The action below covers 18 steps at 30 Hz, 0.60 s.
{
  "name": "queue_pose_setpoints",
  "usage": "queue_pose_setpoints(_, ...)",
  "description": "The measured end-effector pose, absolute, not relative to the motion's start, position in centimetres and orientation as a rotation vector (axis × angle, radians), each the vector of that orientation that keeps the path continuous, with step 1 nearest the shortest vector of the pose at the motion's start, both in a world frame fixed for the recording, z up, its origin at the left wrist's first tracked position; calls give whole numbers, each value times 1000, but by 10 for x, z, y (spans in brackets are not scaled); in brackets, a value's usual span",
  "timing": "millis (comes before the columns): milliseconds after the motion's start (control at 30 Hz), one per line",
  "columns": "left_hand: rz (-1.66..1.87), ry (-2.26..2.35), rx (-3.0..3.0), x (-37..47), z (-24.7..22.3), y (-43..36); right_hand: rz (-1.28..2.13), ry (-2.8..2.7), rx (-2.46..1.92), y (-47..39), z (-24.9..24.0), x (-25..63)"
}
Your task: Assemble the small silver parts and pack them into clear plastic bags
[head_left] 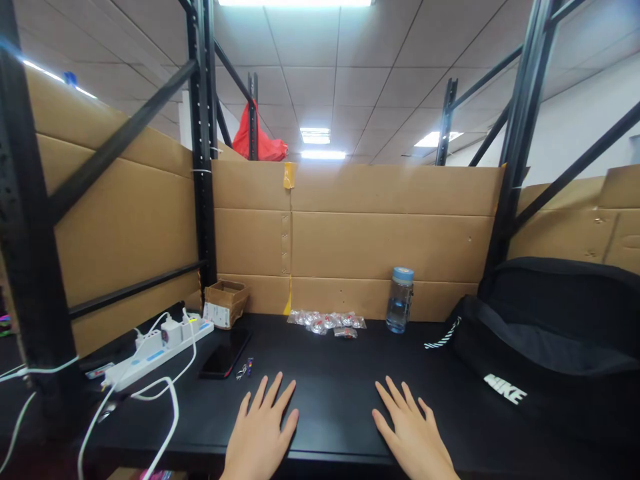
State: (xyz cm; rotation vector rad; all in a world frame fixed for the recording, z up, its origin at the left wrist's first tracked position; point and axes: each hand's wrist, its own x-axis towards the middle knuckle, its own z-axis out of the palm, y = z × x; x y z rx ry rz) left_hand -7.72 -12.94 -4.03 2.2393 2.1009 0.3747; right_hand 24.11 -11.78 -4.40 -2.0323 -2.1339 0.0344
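Note:
My left hand [263, 430] lies palm down at the front of the black table [330, 380], fingers spread and holding nothing. Just beyond its fingertips is a small keychain-like trinket [245, 368] with a metal clasp and a dark bluish part. A black phone [225, 355] lies flat behind that, to the left. My right hand [413, 430] also rests palm down on the table, its fingers apart and empty. Farther back, between the hands, several small clear plastic packets [325, 321] with red marks sit in a row; their contents are too small to make out.
A white power strip [155, 353] with plugs and loose white cables [173, 407] occupies the left side. Against the cardboard back wall [350, 247] stand a small open cardboard box [226, 303] and a blue-lidded water bottle [399, 301]. A black bag [550, 340] fills the right.

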Motion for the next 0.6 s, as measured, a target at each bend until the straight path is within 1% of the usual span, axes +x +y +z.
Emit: queue_pose_setpoints(600, 426, 2057, 2279, -80, -45, -126, 40, -2130, -1999, -116, -48, 242)
